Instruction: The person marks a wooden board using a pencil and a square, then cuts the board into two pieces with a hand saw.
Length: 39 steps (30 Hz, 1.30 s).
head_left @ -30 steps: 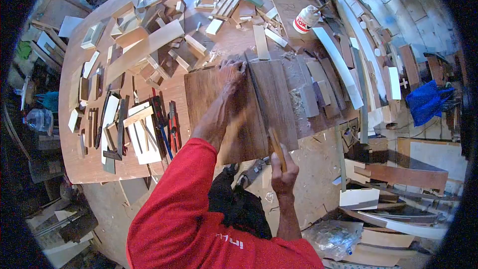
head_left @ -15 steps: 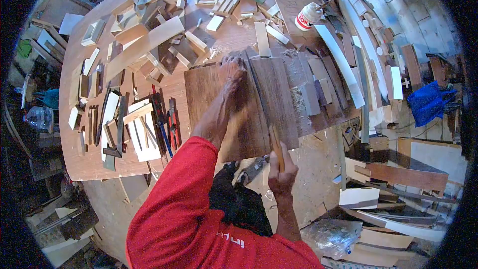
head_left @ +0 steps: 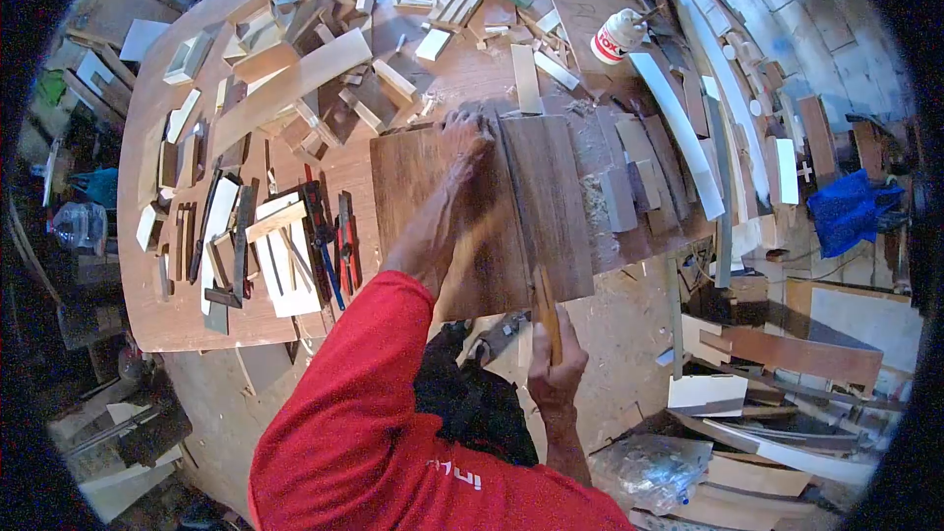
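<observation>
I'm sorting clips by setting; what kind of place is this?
Probably a woodworking shop: there's a broad table scattered with wood offcuts, curly shavings, and a white bottle.

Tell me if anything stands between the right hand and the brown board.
Only the wooden handle that the right hand grips; nothing else visible stands between that hand and the brown board. The left hand lies at the board's far end.
</observation>
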{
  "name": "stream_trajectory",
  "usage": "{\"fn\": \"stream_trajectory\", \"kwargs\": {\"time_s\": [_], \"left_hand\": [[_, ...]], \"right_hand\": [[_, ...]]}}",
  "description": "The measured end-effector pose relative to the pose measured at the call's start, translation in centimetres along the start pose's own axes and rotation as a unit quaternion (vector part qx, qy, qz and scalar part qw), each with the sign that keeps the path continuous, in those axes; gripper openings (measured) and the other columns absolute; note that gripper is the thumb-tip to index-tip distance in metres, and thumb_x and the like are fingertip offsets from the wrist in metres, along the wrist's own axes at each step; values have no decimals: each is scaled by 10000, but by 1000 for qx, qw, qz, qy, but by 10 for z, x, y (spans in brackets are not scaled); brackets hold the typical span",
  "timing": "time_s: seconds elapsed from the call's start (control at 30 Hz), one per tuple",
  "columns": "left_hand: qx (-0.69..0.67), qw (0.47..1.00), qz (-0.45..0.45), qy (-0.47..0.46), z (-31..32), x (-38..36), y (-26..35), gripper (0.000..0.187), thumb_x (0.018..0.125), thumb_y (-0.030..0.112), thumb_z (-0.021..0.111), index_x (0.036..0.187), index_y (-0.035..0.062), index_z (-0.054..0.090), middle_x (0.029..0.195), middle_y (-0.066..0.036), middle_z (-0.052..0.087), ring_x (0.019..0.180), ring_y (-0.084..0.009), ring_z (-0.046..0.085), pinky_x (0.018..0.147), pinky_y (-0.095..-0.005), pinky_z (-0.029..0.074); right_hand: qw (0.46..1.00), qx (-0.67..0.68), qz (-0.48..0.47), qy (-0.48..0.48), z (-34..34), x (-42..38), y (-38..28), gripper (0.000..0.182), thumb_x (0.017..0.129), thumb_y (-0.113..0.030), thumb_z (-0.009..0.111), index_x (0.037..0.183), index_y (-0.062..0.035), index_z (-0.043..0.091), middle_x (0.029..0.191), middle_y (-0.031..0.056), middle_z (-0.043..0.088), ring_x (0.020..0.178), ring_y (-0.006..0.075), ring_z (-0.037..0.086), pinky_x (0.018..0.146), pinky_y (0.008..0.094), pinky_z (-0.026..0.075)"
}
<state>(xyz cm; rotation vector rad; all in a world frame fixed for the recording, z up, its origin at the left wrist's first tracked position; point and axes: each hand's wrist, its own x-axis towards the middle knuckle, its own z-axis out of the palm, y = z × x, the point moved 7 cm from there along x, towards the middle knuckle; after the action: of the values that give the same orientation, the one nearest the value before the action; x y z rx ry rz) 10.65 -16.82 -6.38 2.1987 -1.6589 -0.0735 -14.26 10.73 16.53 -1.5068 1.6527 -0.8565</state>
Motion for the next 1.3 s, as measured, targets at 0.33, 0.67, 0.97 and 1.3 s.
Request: {"fn": "stream_trajectory", "kwargs": {"time_s": [0.33, 0.67, 0.97, 1.3], "left_hand": [[-59, 996, -30, 64, -18, -5, 7, 292, 832, 402, 568, 995, 198, 698, 1069, -27, 661, 1103, -235, 542, 915, -475, 359], [-66, 998, -20, 9, -17, -3, 6, 320, 830, 472, 587, 977, 212, 701, 1097, -30, 659, 1121, -239, 543, 950, -490, 338], [-99, 994, -23, 36, -25, -5, 8, 316, 778, 421, 622, 1013, 231, 714, 1164, -38, 644, 1125, -244, 545, 985, -498, 319], [-67, 996, -6, 67, -11, 0, 2, 295, 715, 358, 637, 974, 242, 718, 1062, -28, 669, 1098, -228, 548, 928, -488, 351]], "right_hand": [[997, 20, -22, 72, -28, 2, 29, 412, 918, -213, 543, 1222, 64, 561, 841, 96, 626, 605, 120, 529, 558, 266, 456], [999, -15, -6, 32, -15, -9, 43, 374, 903, -190, 577, 1194, 46, 596, 926, 142, 689, 729, 159, 628, 669, 306, 509], [1000, -22, 0, 19, -13, -15, 54, 368, 900, -178, 588, 1193, 44, 595, 900, 150, 693, 739, 161, 638, 660, 309, 510], [999, -33, -21, 15, -10, -18, 36, 392, 909, -182, 576, 1225, 49, 574, 981, 189, 687, 791, 201, 669, 701, 324, 527]]}}
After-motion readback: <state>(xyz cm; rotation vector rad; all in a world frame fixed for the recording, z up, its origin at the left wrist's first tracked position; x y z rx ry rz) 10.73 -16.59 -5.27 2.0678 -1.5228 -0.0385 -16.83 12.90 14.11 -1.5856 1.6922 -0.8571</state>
